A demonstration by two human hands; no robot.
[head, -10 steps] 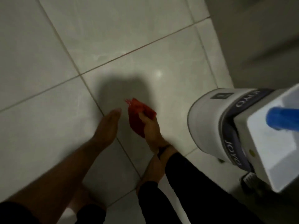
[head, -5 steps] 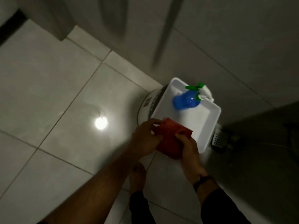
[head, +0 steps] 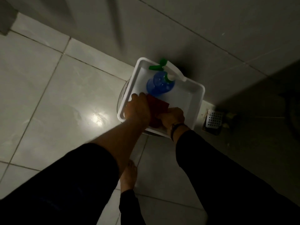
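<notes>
A white rectangular tray (head: pixel 197 98) sits on top of a round white container by the wall. Inside it lies a blue spray bottle (head: pixel 159 85) with a green and white trigger head. A red cloth (head: pixel 158 106) is down in the tray's near end, just in front of the bottle. My left hand (head: pixel 138 109) holds the cloth's left side and my right hand (head: pixel 172 117) grips its right side. Both hands hide part of the cloth.
The round container (head: pixel 122 95) peeks out under the tray's left edge. A square metal floor drain (head: pixel 214 120) lies to the right of the tray. Pale glossy floor tiles spread to the left, and the wall rises right behind the tray. My bare foot (head: pixel 129 176) stands below.
My view swung from the floor up to the tray. My left hand joined the right on the red cloth, and both hands carried it forward and lowered it into the tray.
</notes>
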